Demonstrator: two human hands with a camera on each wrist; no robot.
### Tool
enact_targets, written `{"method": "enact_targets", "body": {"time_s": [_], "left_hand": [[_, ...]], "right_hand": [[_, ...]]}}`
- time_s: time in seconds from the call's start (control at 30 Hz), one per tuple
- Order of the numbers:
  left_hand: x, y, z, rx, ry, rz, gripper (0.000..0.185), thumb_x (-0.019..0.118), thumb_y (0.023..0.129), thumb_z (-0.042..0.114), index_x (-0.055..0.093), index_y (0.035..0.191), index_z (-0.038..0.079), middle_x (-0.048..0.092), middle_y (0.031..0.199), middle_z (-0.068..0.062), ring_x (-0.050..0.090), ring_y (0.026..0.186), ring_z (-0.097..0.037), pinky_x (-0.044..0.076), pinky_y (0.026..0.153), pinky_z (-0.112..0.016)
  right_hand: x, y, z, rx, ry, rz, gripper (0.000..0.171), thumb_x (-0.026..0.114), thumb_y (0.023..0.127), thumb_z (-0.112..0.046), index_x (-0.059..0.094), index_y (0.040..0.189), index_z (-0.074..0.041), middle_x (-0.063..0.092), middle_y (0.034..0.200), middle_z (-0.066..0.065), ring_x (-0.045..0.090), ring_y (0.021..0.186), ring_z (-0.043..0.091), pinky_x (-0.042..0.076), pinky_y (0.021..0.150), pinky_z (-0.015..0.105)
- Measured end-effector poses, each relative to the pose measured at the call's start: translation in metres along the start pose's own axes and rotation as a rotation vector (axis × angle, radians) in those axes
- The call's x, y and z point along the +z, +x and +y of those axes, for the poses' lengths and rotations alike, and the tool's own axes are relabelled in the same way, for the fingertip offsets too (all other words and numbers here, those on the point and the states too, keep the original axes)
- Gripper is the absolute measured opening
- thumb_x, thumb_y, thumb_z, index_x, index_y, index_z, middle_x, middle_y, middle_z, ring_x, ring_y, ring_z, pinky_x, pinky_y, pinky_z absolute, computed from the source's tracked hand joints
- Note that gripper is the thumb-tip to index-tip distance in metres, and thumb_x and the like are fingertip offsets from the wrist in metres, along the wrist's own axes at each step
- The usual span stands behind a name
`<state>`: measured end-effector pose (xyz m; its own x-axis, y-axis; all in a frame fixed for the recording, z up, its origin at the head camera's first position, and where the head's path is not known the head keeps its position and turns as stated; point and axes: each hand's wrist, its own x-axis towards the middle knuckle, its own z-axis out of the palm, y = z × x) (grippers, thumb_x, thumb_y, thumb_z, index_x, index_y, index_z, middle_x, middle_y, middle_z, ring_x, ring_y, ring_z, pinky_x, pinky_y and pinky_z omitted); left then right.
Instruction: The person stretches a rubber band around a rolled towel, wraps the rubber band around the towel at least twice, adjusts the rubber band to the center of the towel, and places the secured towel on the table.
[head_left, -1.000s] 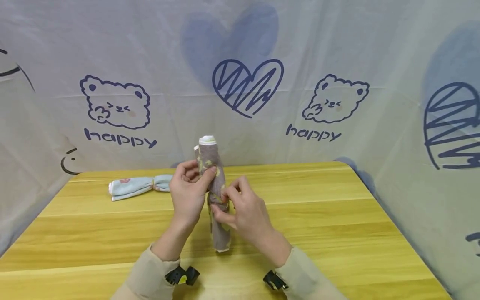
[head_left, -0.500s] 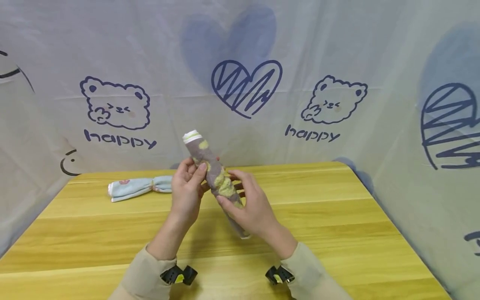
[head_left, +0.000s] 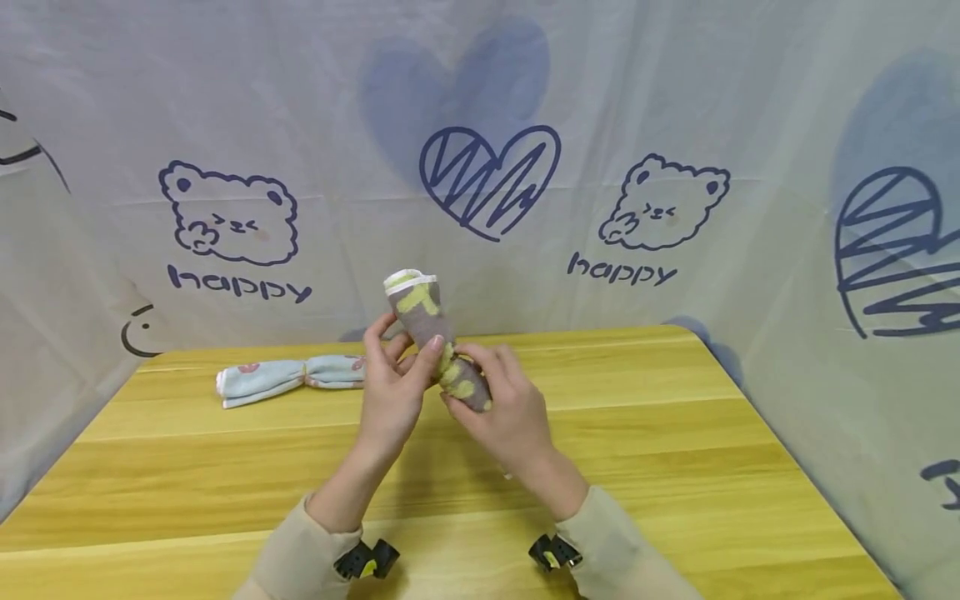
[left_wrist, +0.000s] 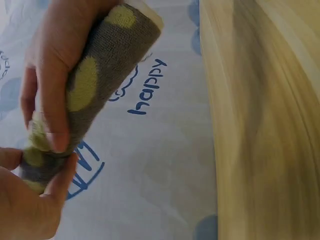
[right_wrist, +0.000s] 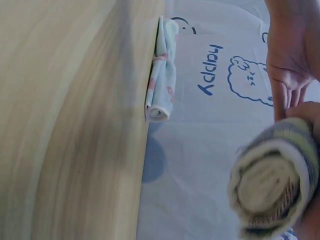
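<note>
A rolled grey-brown towel (head_left: 420,312) with yellow patches and white-edged ends is held up slantwise above the table. My left hand (head_left: 393,400) grips it near the middle, thumb across its front. Just below on the roll, my right hand (head_left: 510,408) holds the lower half, with fingers behind and thumb in front. In the left wrist view the towel (left_wrist: 102,70) looks narrowed between the two hands; whether a band lies there is hidden by fingers. Its spiral end (right_wrist: 265,185) faces the right wrist camera.
A second rolled towel (head_left: 262,377), light blue with pink marks, lies toward the back left of the wooden table (head_left: 637,467), cinched at its middle. A pale curtain (head_left: 480,267) printed with bears and hearts hangs behind the table.
The towel swung from near upright to a leftward slant, then its top came back slightly right and its lower end tipped away from view. My right hand went from pinching its middle to gripping round it.
</note>
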<state>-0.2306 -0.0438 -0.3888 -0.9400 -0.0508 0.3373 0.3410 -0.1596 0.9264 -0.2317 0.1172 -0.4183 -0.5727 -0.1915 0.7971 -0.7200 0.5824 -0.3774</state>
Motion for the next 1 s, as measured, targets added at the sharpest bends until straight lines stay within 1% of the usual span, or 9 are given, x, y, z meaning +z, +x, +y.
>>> {"method": "enact_targets", "body": {"time_s": [0.13,0.23,0.33,0.4,0.57,0.63,0.8,0.87,1.0], "left_hand": [[-0.0027,0.001,0.0014,0.041,-0.001,0.063,0.065,0.066,0.103,0.012,0.026,0.155,0.007,0.059,0.137,-0.019,0.072,0.103,-0.018,0.063,0.076,-0.031],[-0.0034,0.0018,0.0029,0.042,-0.016,0.079,0.062,0.067,0.102,0.009,0.03,0.152,0.006,0.06,0.134,-0.02,0.073,0.099,-0.016,0.064,0.074,-0.031],[-0.0031,0.0022,0.0028,0.04,-0.018,0.088,0.06,0.068,0.101,0.007,0.032,0.15,0.004,0.062,0.131,-0.021,0.073,0.095,-0.016,0.064,0.072,-0.031],[-0.0031,0.0023,0.0023,0.042,-0.014,0.09,0.06,0.068,0.1,0.005,0.033,0.149,0.004,0.063,0.128,-0.021,0.074,0.093,-0.016,0.064,0.072,-0.032],[-0.0036,0.001,0.0003,0.059,0.029,0.083,0.06,0.07,0.098,0.001,0.035,0.146,0.004,0.065,0.122,-0.02,0.075,0.087,-0.015,0.064,0.071,-0.032],[-0.0039,0.0004,0.0001,0.066,0.056,0.086,0.06,0.071,0.098,0.002,0.036,0.146,0.003,0.065,0.117,-0.017,0.073,0.081,-0.013,0.063,0.069,-0.031],[-0.0048,0.0015,0.0014,0.073,0.057,0.15,0.057,0.073,0.095,0.001,0.04,0.141,0.001,0.062,0.1,-0.01,0.06,0.062,-0.008,0.061,0.061,-0.026],[-0.005,0.0017,0.0014,0.083,0.061,0.169,0.055,0.074,0.094,0.0,0.042,0.138,0.0,0.063,0.096,-0.009,0.06,0.06,-0.007,0.06,0.058,-0.024],[-0.004,0.0012,-0.0017,0.125,0.114,0.169,0.054,0.077,0.091,-0.003,0.046,0.135,-0.001,0.066,0.092,-0.009,0.059,0.059,-0.007,0.054,0.052,-0.021]], "right_hand": [[0.0004,0.0,-0.0007,-0.023,0.047,-0.02,0.057,0.09,0.082,-0.023,0.06,0.13,-0.013,0.06,0.109,0.008,0.065,0.087,0.02,0.058,0.066,0.035],[0.0001,0.0002,-0.0003,-0.034,0.087,-0.027,0.053,0.088,0.084,-0.021,0.06,0.129,-0.014,0.06,0.111,0.008,0.065,0.089,0.02,0.059,0.068,0.033],[-0.0002,-0.0002,0.0003,-0.047,0.102,-0.042,0.051,0.088,0.084,-0.019,0.062,0.128,-0.015,0.06,0.112,0.008,0.066,0.09,0.02,0.06,0.069,0.032],[-0.0009,-0.0002,-0.0003,-0.047,0.093,-0.06,0.05,0.087,0.085,-0.02,0.062,0.128,-0.015,0.06,0.112,0.008,0.066,0.089,0.019,0.06,0.068,0.031],[-0.0016,-0.0002,-0.0027,-0.065,0.03,-0.093,0.051,0.089,0.083,-0.022,0.063,0.125,-0.014,0.06,0.11,0.008,0.065,0.081,0.016,0.058,0.062,0.028],[-0.0005,-0.0005,-0.0033,-0.079,0.007,-0.096,0.052,0.09,0.082,-0.023,0.063,0.125,-0.013,0.061,0.109,0.009,0.065,0.078,0.016,0.057,0.059,0.028],[0.0012,-0.0006,-0.0059,-0.098,-0.038,-0.081,0.049,0.087,0.084,-0.023,0.065,0.127,-0.015,0.063,0.11,0.008,0.066,0.08,0.017,0.058,0.058,0.031],[0.0011,-0.0007,-0.0074,-0.1,-0.054,-0.076,0.047,0.086,0.084,-0.022,0.066,0.127,-0.016,0.064,0.111,0.007,0.066,0.08,0.017,0.057,0.057,0.032],[0.0015,-0.0016,-0.0094,-0.099,-0.089,-0.084,0.047,0.087,0.081,-0.02,0.068,0.123,-0.015,0.063,0.11,0.008,0.066,0.079,0.017,0.057,0.055,0.033]]}}
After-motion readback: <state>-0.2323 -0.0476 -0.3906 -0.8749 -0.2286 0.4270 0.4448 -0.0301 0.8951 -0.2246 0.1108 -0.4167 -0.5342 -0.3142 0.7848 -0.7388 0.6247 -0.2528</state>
